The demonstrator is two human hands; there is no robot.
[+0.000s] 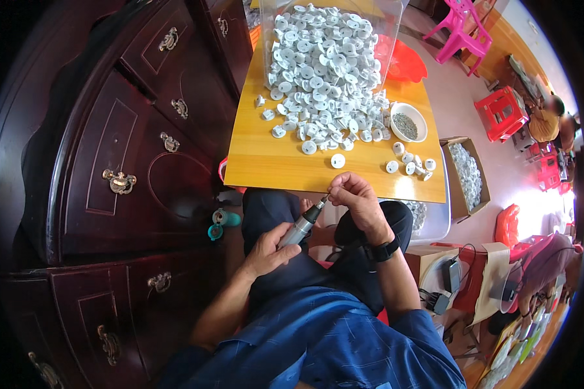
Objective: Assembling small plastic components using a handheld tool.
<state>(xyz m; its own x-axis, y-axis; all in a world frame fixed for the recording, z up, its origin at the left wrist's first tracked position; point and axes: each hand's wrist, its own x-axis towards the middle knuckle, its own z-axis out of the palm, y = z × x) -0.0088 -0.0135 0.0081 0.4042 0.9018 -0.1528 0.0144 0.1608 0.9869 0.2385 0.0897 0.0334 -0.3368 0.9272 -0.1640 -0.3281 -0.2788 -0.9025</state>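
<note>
My left hand is wrapped around the grey body of an electric screwdriver with a black collar, held slanting upward over my lap. At its bit, by the table's near edge, my right hand has thumb and forefinger pinched together; whatever is between them is too small to make out. Just beyond lies a single white round plastic part. A large heap of similar white parts spills toward me from a clear plastic bin. To the right stands a white bowl of small metal screws.
Several loose white parts lie at the right of the yellow table. A red basin sits behind. Dark drawers border the left. A carton of parts stands on the right, and other people sit farther off.
</note>
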